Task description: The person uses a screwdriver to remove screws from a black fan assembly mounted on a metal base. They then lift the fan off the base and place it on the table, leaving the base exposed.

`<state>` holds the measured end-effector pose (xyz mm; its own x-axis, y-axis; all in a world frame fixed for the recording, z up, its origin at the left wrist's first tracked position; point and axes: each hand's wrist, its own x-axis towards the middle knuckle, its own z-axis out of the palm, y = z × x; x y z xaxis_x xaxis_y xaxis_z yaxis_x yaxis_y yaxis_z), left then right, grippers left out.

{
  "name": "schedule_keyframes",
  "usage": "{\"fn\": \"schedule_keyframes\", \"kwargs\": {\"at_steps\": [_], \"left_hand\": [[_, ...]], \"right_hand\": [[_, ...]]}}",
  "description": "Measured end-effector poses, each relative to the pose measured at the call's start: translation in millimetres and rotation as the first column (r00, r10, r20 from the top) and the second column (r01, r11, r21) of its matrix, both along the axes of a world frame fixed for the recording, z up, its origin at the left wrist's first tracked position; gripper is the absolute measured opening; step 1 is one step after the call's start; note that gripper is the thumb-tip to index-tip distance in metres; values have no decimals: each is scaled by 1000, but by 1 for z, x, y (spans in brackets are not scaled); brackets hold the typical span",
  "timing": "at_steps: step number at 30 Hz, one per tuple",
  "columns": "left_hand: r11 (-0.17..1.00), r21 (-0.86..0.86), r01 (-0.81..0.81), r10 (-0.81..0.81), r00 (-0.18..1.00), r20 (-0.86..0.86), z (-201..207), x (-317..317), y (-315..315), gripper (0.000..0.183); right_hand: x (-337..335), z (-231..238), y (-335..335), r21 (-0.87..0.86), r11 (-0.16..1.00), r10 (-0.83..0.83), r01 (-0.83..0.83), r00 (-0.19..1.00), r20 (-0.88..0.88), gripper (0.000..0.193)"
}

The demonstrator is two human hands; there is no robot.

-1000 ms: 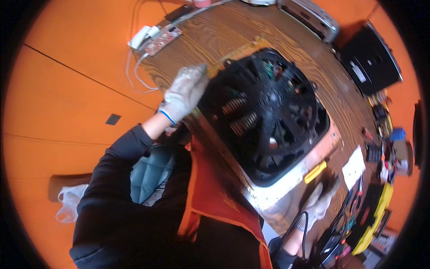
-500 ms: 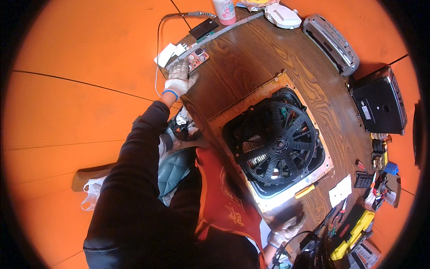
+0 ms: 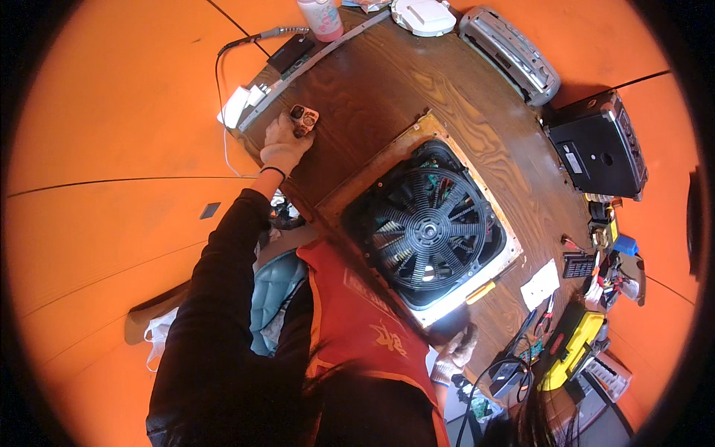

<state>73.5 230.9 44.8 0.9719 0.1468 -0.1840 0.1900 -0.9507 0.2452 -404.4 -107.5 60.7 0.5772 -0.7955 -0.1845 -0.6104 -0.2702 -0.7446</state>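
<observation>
My left hand (image 3: pixel 279 143), in a pale work glove, is closed round a phone (image 3: pixel 306 116) in a patterned pinkish case at the far left of the wooden table. The phone's camera block sticks out past my fingers. A black cooling fan (image 3: pixel 430 231) sits in a dark housing on a square, rusty metal panel (image 3: pixel 497 195) in the middle of the table. Close to the panel's near edge is my right hand (image 3: pixel 456 350), also gloved, with loosely spread fingers and nothing visible in them. Beside that edge lies a yellow-handled tool (image 3: pixel 480 292).
A metal strip (image 3: pixel 316 59) runs along the far left edge, by white chargers (image 3: pixel 237 104) and a cup (image 3: pixel 322 18). A grey device (image 3: pixel 510 56) and black box (image 3: pixel 596 145) line the far right. Tools and a yellow-black toolbox (image 3: pixel 572 350) crowd the near right.
My left hand, flat beside the phone before, has closed on it and drawn it nearer. My right hand has shifted slightly. The whole view has moved a little to the right.
</observation>
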Motion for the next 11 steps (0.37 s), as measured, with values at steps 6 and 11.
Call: {"fn": "schedule_keyframes", "kwargs": {"at_steps": [6,11], "left_hand": [[922,-334,-194,210,978,11,11,18,9,49],[330,-942,-63,397,915,78,16,-9,23,52]], "right_hand": [[0,6,0,-32,974,216,-222,967,-132,40],[-8,-4,1,16,997,75,-74,994,-73,41]]}}
